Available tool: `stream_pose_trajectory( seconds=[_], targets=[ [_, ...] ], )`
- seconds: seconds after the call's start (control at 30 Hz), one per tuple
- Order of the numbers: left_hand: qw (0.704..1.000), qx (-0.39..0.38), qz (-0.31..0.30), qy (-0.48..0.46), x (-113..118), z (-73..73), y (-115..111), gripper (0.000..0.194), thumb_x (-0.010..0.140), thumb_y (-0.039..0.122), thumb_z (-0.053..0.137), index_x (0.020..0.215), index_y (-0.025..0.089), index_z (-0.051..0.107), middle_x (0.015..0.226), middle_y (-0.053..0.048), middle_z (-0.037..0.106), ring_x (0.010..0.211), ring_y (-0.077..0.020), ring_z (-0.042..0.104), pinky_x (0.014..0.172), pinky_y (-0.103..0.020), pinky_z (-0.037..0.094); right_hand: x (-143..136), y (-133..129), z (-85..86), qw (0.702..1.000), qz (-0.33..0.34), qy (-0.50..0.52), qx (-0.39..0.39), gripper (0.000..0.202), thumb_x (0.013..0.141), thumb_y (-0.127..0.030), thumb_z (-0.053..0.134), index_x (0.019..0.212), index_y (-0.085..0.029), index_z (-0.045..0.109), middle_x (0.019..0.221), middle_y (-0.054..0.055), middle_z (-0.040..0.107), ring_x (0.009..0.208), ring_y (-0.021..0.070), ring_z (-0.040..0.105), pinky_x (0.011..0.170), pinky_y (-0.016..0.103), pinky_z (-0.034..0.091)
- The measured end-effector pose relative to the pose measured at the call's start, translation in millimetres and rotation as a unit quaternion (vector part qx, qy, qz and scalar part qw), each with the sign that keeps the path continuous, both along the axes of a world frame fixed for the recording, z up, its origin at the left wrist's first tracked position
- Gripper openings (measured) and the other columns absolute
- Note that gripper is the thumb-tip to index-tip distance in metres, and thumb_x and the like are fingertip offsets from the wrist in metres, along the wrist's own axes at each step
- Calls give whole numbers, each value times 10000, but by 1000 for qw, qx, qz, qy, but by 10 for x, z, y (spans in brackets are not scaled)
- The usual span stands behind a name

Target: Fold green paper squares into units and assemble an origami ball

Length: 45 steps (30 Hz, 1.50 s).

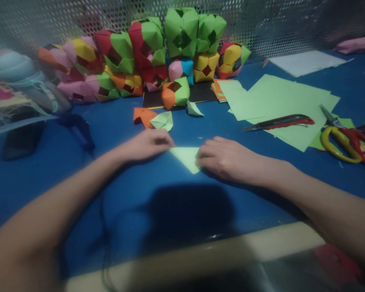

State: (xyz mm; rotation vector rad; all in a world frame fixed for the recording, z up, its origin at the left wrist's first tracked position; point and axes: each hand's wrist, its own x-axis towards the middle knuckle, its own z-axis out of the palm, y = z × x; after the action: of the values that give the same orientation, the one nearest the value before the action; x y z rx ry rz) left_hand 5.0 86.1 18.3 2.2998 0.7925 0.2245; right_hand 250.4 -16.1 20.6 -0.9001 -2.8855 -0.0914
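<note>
A small pale green sheet of paper [187, 157], folded to a triangle with one point toward me, lies on the blue tabletop. At its upper left corner my left hand [149, 145] is closed, fingertips on the paper. My right hand [226, 158] is curled over the paper's right side and hides that corner. Just beyond my left hand sit a folded orange piece [143, 117] and a folded pale green piece [164, 121]. Another small green folded piece [194, 108] lies a little farther back.
Several coloured paper modules [181, 32] are stacked against a perforated metal screen [246, 24]. At right lie green sheets [288, 97], a red utility knife [280, 122] and yellow-and-red scissors [342, 144]. A dark cable [102, 219] runs down the left side.
</note>
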Motion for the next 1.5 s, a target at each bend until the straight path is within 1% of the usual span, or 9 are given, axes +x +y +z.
stream_pose_trajectory(
  seconds=[0.2, 0.47, 0.67, 0.8, 0.93, 1.1, 1.27, 1.4, 1.5],
  targets=[
    [1000, -9, 6, 1, -5, -1, 2, 187, 821, 313, 552, 867, 193, 688, 933, -30, 656, 856, -153, 591, 841, -280, 459, 0, -11, 13, 1000, 5, 9, -4, 321, 958, -141, 370, 901, -146, 686, 865, 104, 635, 781, 182, 474, 690, 326, 279],
    [1000, 4, -7, -13, 4, 12, -11, 174, 819, 266, 540, 865, 183, 687, 913, -26, 658, 828, -143, 590, 817, -269, 453, -6, -32, 68, 1000, -9, -3, -26, 290, 959, -171, 400, 909, -161, 685, 865, 87, 640, 752, 168, 497, 698, 317, 282],
    [1000, 3, 8, -1, 4, 7, -18, 183, 802, 264, 538, 864, 186, 691, 935, -26, 661, 857, -151, 589, 833, -266, 453, -7, -44, 88, 1000, -4, -13, -25, 280, 951, -152, 402, 892, -156, 676, 857, 86, 643, 759, 164, 520, 701, 322, 283],
    [1000, 6, 4, -9, 4, -3, -19, 177, 795, 239, 535, 857, 186, 691, 912, -20, 658, 838, -143, 585, 822, -259, 451, -25, -63, 108, 999, -10, -32, -19, 280, 954, -160, 402, 876, -152, 671, 849, 83, 637, 731, 161, 511, 692, 324, 278],
    [1000, 17, -1, -16, 9, -1, -30, 167, 805, 225, 526, 849, 175, 679, 893, -21, 648, 828, -138, 584, 819, -261, 452, -54, -99, 136, 998, -21, -52, -15, 283, 954, -177, 408, 815, -152, 653, 794, 64, 614, 679, 153, 481, 676, 325, 263],
    [1000, 20, 20, -5, 14, 9, -45, 168, 797, 221, 514, 829, 178, 674, 886, -26, 648, 830, -148, 577, 822, -277, 455, -78, -143, 155, 998, -21, -55, -9, 273, 941, -151, 413, 770, -150, 626, 742, 52, 596, 624, 142, 442, 647, 327, 241],
    [999, 19, 32, 0, 10, 24, -50, 183, 783, 205, 510, 844, 176, 680, 879, -27, 649, 822, -152, 574, 815, -285, 452, -88, -158, 162, 998, -30, -57, -9, 241, 932, -151, 443, 770, -147, 623, 739, 51, 601, 616, 142, 441, 640, 322, 231],
    [1000, 14, 8, 18, 8, 55, -52, 189, 776, 227, 545, 901, 178, 678, 932, -32, 640, 841, -152, 574, 784, -274, 452, -90, -159, 173, 998, -31, -51, -18, 233, 930, -153, 454, 774, -147, 628, 748, 52, 607, 617, 139, 445, 639, 318, 227],
    [1000, 20, -4, 17, 16, 66, -57, 171, 797, 250, 539, 874, 165, 667, 922, -36, 632, 830, -146, 573, 794, -278, 452, -96, -159, 189, 998, -32, -53, -26, 231, 929, -154, 457, 778, -144, 630, 758, 55, 612, 624, 138, 452, 643, 316, 232]
  ],
)
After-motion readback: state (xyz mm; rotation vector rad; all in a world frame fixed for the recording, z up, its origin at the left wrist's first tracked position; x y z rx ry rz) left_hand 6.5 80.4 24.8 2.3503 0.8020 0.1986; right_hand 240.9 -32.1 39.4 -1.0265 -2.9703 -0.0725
